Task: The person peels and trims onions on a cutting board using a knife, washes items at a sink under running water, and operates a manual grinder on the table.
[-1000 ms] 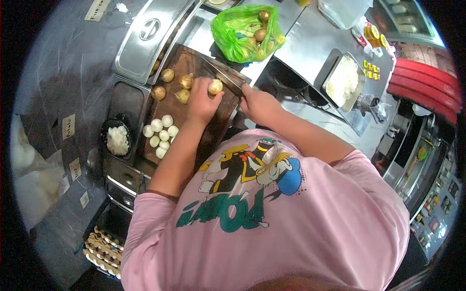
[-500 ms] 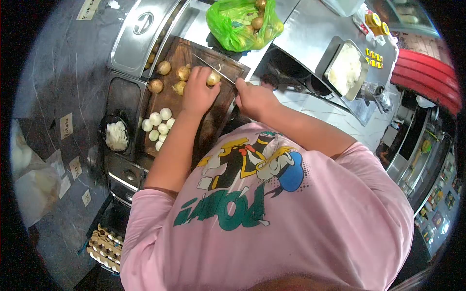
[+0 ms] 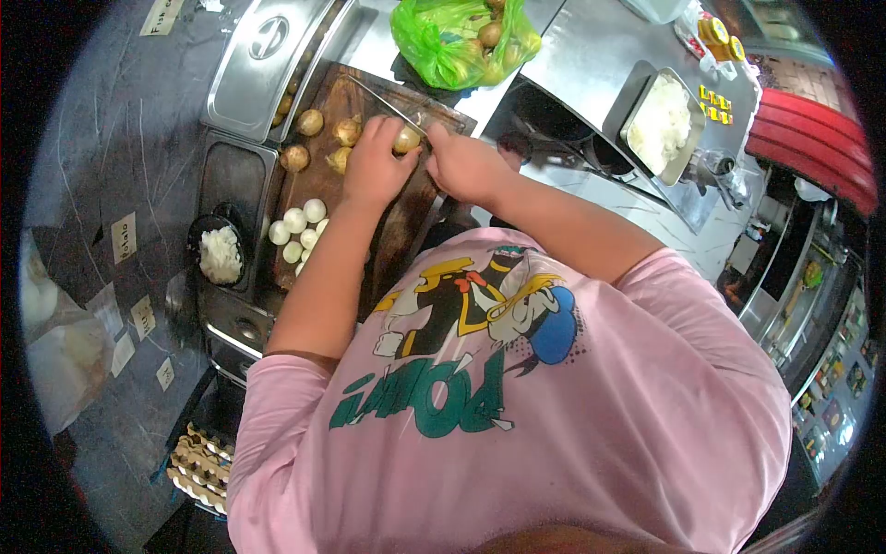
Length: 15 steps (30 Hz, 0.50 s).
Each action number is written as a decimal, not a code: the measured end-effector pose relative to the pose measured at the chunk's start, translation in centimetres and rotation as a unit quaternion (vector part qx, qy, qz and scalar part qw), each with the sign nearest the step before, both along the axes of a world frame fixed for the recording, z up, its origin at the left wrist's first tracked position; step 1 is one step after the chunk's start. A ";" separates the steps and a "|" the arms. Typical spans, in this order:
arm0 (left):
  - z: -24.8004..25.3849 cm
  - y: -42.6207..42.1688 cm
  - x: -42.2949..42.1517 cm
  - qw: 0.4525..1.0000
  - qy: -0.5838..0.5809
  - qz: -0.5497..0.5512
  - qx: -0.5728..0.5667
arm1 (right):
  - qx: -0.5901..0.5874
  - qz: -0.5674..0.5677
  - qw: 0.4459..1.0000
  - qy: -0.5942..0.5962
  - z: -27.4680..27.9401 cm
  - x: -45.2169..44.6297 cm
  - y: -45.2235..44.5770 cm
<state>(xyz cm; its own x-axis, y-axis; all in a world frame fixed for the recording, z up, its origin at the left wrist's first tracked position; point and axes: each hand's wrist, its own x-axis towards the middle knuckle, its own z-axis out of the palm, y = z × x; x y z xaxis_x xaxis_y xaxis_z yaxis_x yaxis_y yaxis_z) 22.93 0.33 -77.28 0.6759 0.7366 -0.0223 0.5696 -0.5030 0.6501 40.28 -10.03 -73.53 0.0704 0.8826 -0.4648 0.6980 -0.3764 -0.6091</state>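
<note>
On the wooden cutting board [image 3: 406, 212], my left hand [image 3: 378, 166] is closed round a yellow-skinned onion [image 3: 407, 139], pressing it to the wood. My right hand [image 3: 466, 166] grips a knife [image 3: 383, 100] by its handle, which the fingers hide. The blade lies across the far side of the onion, slanting up to the left. Unpeeled onions [image 3: 346, 131] sit left of my left hand. Nearer me is a cluster of several peeled white onions [image 3: 294, 220], partly covered by my left forearm.
A green plastic bag [image 3: 452, 46] of onions stands beyond the board. Metal pans with a lid [image 3: 263, 55] line the left side. A black bowl [image 3: 221, 254] holds chopped white pieces. At right, a tray [image 3: 663, 129] contains more white food. An egg carton [image 3: 198, 471] is at lower left.
My right hand and the knife have shifted left, and the blade tip now reaches farther up and left. My left hand stays on the onion, nearly unmoved.
</note>
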 end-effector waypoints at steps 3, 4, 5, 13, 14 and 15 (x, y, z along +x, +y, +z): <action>-0.4 0.0 -0.1 0.998 -0.042 0.002 0.037 | -0.042 0.024 0.999 -0.017 -0.3 1.0 -2.1; -0.5 0.0 -0.1 0.999 -0.037 0.006 0.028 | -0.079 0.048 0.995 -0.035 -0.4 1.4 -2.9; -0.5 0.0 -0.1 0.999 -0.033 0.011 0.018 | -0.080 0.048 0.995 -0.036 -0.9 1.7 -4.0; -0.4 -0.8 -1.0 0.998 0.046 0.050 0.003 | -0.060 0.055 0.996 -0.035 -2.0 2.5 -5.4; 0.0 -0.9 -1.0 0.998 0.030 0.051 0.034 | -0.059 0.056 0.996 -0.033 -2.2 2.6 -5.4; 0.5 -1.0 -1.2 0.998 0.032 0.052 0.035 | -0.058 0.051 0.997 -0.029 -2.3 2.6 -5.5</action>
